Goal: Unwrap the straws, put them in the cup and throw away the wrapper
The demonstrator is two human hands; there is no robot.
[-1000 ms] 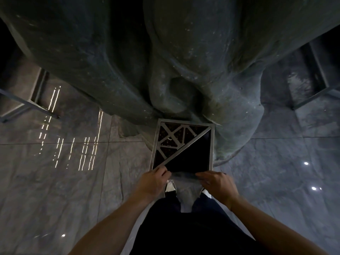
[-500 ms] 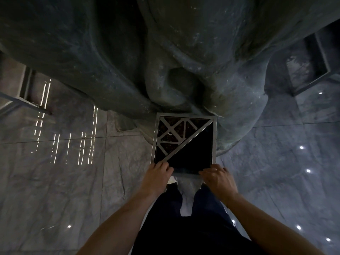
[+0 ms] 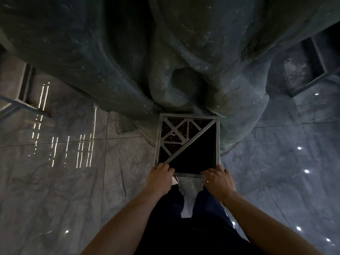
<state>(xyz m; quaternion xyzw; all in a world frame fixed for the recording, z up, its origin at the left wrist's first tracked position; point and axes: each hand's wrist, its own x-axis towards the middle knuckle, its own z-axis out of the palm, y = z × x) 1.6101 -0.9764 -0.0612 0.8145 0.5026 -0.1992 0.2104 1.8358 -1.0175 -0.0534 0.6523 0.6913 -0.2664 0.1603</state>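
A square metal-framed bin (image 3: 187, 145) stands at the centre of the frame, seen from straight above, its frame edges running roughly up-down and left-right in the picture with a slight tilt. A diagonal bar crosses it from the lower left corner to the upper right corner: the upper left half is a lattice of metal strips over dark speckled material, the lower right half is a black opening.

The left hand (image 3: 159, 176) sits at the bin's lower left corner, its fingers bent and bunched together over the frame edge at the foot of the diagonal bar. The right hand (image 3: 218, 178) sits at the lower right corner, fingers curled and close together, their tips on or just above the near frame strip. Both are seen from the back, so whether either pinches anything cannot be told; no wrapper or straw can be made out in the dim light, and its direction cannot be told.

Below the hands, dark trousers (image 3: 185, 227) and the tip of a pale shoe (image 3: 175, 180) show over the glossy grey stone floor (image 3: 64, 181). A large dark rock-like sculpture (image 3: 165, 52) fills the upper frame, touching the bin's far side
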